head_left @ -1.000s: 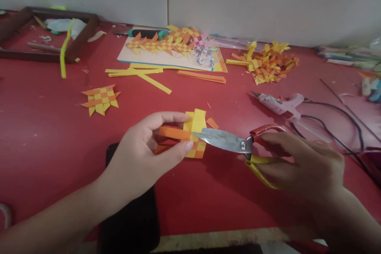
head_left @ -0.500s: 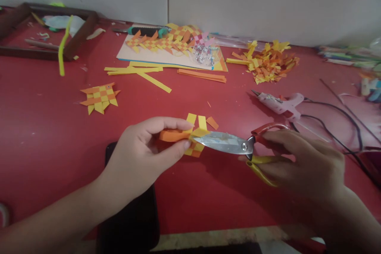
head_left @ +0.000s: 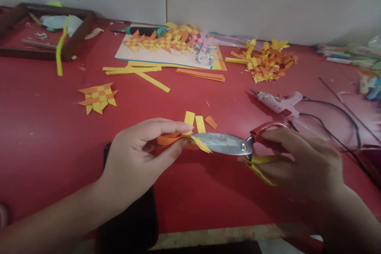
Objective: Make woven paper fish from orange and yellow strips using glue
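Pinched between the thumb and fingers of my left hand [head_left: 143, 147] is a folded piece of orange and yellow paper strips [head_left: 169, 139], partly hidden by the fingers. Scissors [head_left: 229, 144] with one red and one yellow handle are in my right hand [head_left: 309, 162], fingers through the loops. Their blades look closed or nearly so, tips pointing left at the paper by my left fingertips. A yellow strip end droops across the blades. Two short yellow strips [head_left: 200, 124] show just behind; I cannot tell whether they are attached. An orange scrap [head_left: 211, 122] lies beside them.
A woven paper fish [head_left: 99, 98] lies at left. Behind are yellow strips [head_left: 133, 70], orange strips [head_left: 200, 74], a pad [head_left: 127, 56] bearing woven pieces, and a scrap pile [head_left: 268, 61]. A corded glue gun [head_left: 279, 103] lies right; a black phone-like object [head_left: 127, 222] is under my left arm.
The paper in my left hand has tilted; its checked lower part no longer shows below my thumb, and a yellow end now hangs over the blades. My right hand has barely moved.
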`<state>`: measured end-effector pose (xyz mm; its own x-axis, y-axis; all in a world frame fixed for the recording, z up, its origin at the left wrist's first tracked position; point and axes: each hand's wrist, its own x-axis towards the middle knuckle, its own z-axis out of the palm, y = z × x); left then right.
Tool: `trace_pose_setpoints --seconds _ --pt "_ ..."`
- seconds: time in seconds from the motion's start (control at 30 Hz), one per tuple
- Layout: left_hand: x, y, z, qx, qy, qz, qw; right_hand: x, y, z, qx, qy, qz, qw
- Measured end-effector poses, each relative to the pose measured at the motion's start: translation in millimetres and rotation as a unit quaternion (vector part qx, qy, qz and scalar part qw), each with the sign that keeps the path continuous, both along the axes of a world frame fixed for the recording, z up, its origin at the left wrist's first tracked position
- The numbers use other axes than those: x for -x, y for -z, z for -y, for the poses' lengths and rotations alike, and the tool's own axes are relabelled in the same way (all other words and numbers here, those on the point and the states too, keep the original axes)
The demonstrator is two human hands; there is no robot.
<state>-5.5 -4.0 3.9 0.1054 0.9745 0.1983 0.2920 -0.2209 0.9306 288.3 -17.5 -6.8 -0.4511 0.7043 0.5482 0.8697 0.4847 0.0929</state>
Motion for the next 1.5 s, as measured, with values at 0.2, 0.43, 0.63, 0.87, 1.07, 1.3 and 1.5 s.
trace_pose_setpoints --seconds 0.2,0.43,0.63,0.87,1.07,1.3,1.5 --pt "3 1.7 2 -0.042 0.007 -0.064 0.997 -4 -0.4 0 0.009 -0.007 -0.022 1.0" --pt "5 0.5 3 -0.05 0.018 -0.086 0.995 -2 -2.8 0 0.015 -0.01 -0.024 1.0" --pt "5 -0.9 3 -0.077 0.024 -0.096 0.992 -2 -2.6 1 0.001 -0.021 -0.029 0.999" --pt "7 0.2 5 -0.106 0.03 -0.097 0.989 -3 -2.4 1 -0.02 -0.019 -0.032 0.999" --pt "5 -0.1 4 -0.064 0.033 -0.059 0.996 -2 -1.8 1 -0.022 -0.007 -0.027 0.999" --pt "-1 -3.7 -3 0.134 0.035 0.1 0.985 3 -4.9 0 0.096 -0.001 -0.063 0.993" --pt "0 4.4 -6 0.233 0.048 0.184 0.954 3 -14.8 -1 0.343 -0.011 -0.127 0.931"
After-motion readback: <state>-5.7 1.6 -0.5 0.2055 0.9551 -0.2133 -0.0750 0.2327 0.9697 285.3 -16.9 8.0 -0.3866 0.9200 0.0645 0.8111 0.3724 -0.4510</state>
